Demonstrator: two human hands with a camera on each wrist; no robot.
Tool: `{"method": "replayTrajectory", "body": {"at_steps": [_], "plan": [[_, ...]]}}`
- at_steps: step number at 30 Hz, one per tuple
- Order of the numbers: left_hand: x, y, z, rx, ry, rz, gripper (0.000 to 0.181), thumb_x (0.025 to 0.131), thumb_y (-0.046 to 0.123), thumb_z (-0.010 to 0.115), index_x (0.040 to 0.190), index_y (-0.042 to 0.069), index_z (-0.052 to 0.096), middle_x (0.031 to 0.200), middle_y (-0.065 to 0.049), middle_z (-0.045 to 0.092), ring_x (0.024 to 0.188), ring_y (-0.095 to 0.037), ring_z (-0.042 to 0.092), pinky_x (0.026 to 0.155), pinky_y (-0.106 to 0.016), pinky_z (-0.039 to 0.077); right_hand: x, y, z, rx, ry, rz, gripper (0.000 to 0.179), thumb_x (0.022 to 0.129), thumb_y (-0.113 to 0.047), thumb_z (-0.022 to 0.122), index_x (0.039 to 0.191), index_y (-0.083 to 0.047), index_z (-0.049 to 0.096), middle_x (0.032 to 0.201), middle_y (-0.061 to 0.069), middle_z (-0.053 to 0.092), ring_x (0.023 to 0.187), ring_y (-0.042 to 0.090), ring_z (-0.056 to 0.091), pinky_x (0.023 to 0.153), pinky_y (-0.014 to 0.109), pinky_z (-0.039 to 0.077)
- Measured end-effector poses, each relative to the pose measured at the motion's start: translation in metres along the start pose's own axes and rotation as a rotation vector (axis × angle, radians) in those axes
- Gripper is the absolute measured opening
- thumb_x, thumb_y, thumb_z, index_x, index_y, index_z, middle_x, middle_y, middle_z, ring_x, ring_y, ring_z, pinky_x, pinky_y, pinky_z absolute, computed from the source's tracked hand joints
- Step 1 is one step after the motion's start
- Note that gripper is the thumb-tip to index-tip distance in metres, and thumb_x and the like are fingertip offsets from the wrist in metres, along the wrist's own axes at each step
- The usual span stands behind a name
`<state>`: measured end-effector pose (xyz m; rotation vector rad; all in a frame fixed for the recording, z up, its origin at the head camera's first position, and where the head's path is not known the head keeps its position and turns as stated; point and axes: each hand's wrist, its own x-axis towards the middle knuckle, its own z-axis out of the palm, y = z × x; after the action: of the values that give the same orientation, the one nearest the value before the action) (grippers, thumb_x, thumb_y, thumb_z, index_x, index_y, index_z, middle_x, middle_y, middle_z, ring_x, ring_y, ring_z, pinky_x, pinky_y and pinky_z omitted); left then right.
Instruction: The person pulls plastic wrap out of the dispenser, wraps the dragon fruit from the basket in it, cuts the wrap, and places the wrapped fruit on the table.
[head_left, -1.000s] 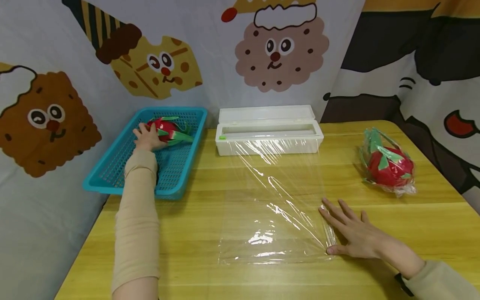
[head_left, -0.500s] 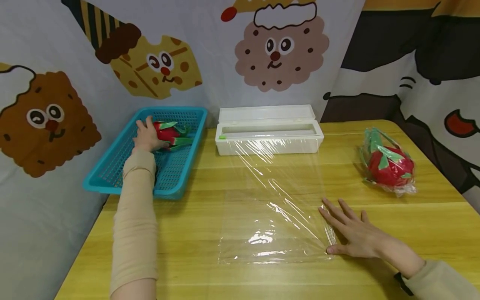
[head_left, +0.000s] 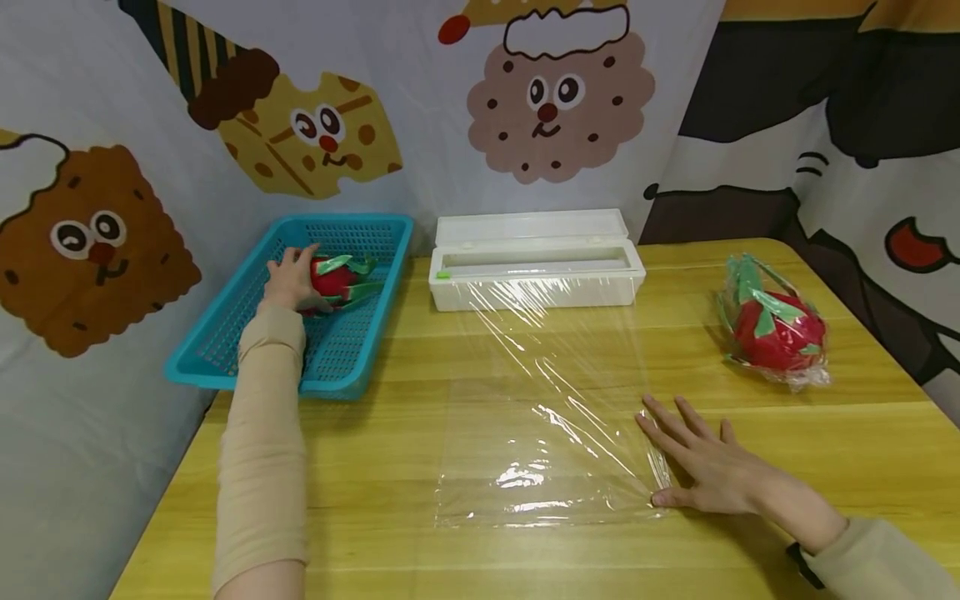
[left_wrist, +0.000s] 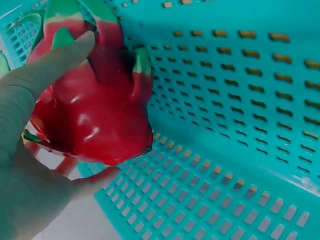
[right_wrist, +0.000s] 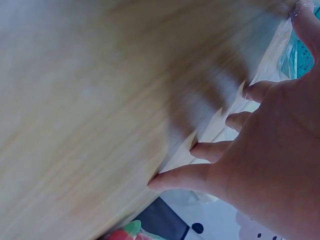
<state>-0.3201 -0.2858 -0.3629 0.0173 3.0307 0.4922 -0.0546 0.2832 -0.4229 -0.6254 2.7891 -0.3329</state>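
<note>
In the head view, my left hand (head_left: pixel 288 279) reaches into the blue plastic basket (head_left: pixel 385 333) and holds a red dragon fruit (head_left: pixel 335 279) with green-tipped scales. The left wrist view shows the thumb lying over the dragon fruit (left_wrist: pixel 110 120) and the other fingers around its underside. My right hand (head_left: pixel 708 467) lies on the table with fingers spread, its thumb and fingertips touching the right edge of a sheet of cling film (head_left: pixel 540 408). That film runs from a white dispenser box (head_left: pixel 536 293) with its lid raised.
At the right of the wooden table (head_left: pixel 847 467) sits another dragon fruit (head_left: pixel 780 333), wrapped in clear film. A printed cloth (head_left: pixel 427 108) with cartoon figures hangs behind the table and along its left side.
The left hand has shifted a little within the basket, and the dragon fruit has moved slightly toward the front and turned. The right hand and the film stay where they were.
</note>
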Motion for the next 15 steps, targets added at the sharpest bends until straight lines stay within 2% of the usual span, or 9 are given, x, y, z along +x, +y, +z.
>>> {"method": "replayTrajectory", "body": {"at_steps": [2, 6, 9, 15], "plan": [[-0.002, 0.0, 0.0, 0.007, 0.005, -0.007, 0.101, 0.07, 0.019, 0.082, 0.149, 0.008, 0.021, 0.147, -0.031, 0.016, 0.127, -0.057, 0.021, 0.089, -0.071, 0.037, 0.0, 0.0, 0.0, 0.002, -0.001, -0.004, 0.094, 0.078, -0.071, 0.054, 0.152, -0.023, 0.022, 0.162, 0.001, 0.0, 0.144, 0.047, 0.008, 0.091, 0.086, 0.01], [-0.006, 0.004, 0.001, -0.016, 0.034, -0.024, 0.094, 0.068, 0.02, 0.083, 0.145, 0.005, 0.03, 0.144, -0.03, 0.021, 0.121, -0.053, 0.033, 0.088, -0.066, 0.041, 0.0, 0.0, 0.0, 0.004, -0.007, -0.002, 0.094, 0.078, -0.071, 0.054, 0.153, -0.023, 0.021, 0.162, 0.001, 0.0, 0.144, 0.047, 0.007, 0.091, 0.086, 0.01], [-0.007, 0.005, 0.001, -0.027, 0.041, -0.032, 0.093, 0.067, 0.021, 0.083, 0.143, 0.004, 0.032, 0.142, -0.03, 0.024, 0.116, -0.052, 0.038, 0.089, -0.065, 0.042, 0.0, 0.0, 0.0, -0.002, -0.009, -0.002, 0.095, 0.078, -0.071, 0.053, 0.153, -0.023, 0.021, 0.162, 0.001, 0.0, 0.144, 0.047, 0.008, 0.091, 0.086, 0.012], [-0.011, 0.008, -0.003, -0.037, 0.035, -0.023, 0.095, 0.068, 0.027, 0.083, 0.143, 0.0, 0.031, 0.14, -0.034, 0.025, 0.114, -0.052, 0.039, 0.091, -0.063, 0.042, 0.0, -0.001, -0.002, -0.004, -0.014, 0.0, 0.095, 0.078, -0.072, 0.053, 0.153, -0.023, 0.02, 0.162, 0.0, 0.0, 0.143, 0.049, 0.01, 0.091, 0.086, 0.012]]}}
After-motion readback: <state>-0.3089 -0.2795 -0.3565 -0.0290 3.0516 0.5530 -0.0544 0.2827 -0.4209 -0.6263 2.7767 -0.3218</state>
